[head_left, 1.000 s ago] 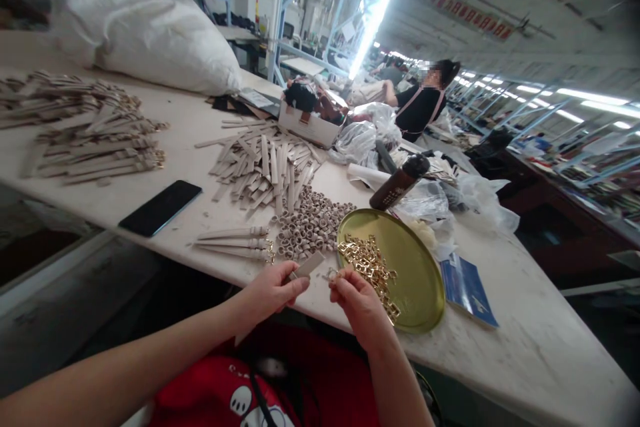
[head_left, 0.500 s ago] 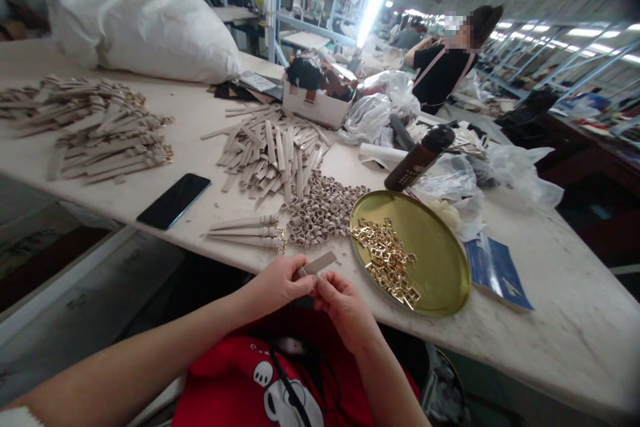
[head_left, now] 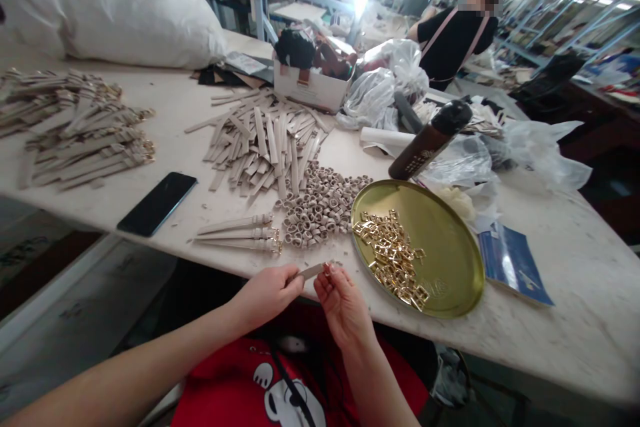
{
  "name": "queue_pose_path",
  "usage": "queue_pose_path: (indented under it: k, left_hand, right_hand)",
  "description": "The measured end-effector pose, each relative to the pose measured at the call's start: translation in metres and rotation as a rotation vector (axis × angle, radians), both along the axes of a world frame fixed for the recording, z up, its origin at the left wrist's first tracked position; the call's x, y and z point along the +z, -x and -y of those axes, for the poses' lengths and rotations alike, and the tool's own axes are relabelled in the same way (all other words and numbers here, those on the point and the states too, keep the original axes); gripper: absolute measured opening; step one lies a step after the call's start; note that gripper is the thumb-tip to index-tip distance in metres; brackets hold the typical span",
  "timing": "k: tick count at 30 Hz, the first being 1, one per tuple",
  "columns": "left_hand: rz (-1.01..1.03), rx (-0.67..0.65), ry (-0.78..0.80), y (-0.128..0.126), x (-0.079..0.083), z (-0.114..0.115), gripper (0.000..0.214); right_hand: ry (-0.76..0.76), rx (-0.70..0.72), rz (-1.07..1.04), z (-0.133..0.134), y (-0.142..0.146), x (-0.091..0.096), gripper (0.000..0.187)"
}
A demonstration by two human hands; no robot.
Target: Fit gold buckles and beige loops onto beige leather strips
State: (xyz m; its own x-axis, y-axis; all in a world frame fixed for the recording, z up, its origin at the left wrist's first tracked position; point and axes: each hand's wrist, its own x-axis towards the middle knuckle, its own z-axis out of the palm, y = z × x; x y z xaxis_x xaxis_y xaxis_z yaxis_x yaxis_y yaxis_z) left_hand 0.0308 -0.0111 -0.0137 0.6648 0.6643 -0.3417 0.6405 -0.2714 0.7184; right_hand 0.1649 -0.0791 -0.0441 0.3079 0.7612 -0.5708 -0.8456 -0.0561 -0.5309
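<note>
My left hand (head_left: 270, 291) pinches a beige strap (head_left: 311, 271) just below the table's front edge. My right hand (head_left: 341, 300) has its fingers closed at the strap's far end, on a small gold buckle (head_left: 329, 269). Right of my hands lies a round gold tray (head_left: 453, 247) with a heap of gold buckles (head_left: 393, 255). Ahead are a pile of beige loops (head_left: 320, 207), loose beige straps (head_left: 265, 147), and three finished straps (head_left: 240, 233) laid side by side.
A black phone (head_left: 157, 203) lies at the left, with more finished straps (head_left: 80, 130) beyond it. A dark bottle (head_left: 430, 140), plastic bags (head_left: 385, 87), a box (head_left: 310, 87), a blue booklet (head_left: 515, 261) and a big white sack (head_left: 120, 7) crowd the table. Another person (head_left: 460, 27) works at the back.
My right hand left the tray's buckle heap and came to the strap's end. Both hands drew closer together and lower; the view tipped downward.
</note>
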Motion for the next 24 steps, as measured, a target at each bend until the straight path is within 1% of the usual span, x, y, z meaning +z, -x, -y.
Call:
queue_pose_path:
  k: [4,11,17,21,24]
  left_hand:
    - [0.001,-0.005,0.040,-0.007,-0.004,-0.001,0.027]
    - [0.104,0.027,0.037,-0.015,-0.005,0.003,0.027]
    - [0.025,0.062,0.102,-0.009,-0.001,0.005,0.026]
    - [0.046,0.071,0.144,-0.004,0.000,0.010,0.026]
    - [0.034,0.065,0.121,0.002,0.000,0.014,0.025]
  right_hand:
    - [-0.018,-0.027,-0.015,-0.002,0.007,0.000,0.017]
    - [-0.089,0.008,-0.008,0.003,0.018,-0.001,0.018]
    - [-0.049,-0.068,0.018,0.010,0.015,-0.004,0.018]
    - [-0.059,-0.062,-0.019,0.016,0.017,-0.004,0.018]
    - [-0.068,-0.029,-0.027,0.021,0.021,-0.003,0.019]
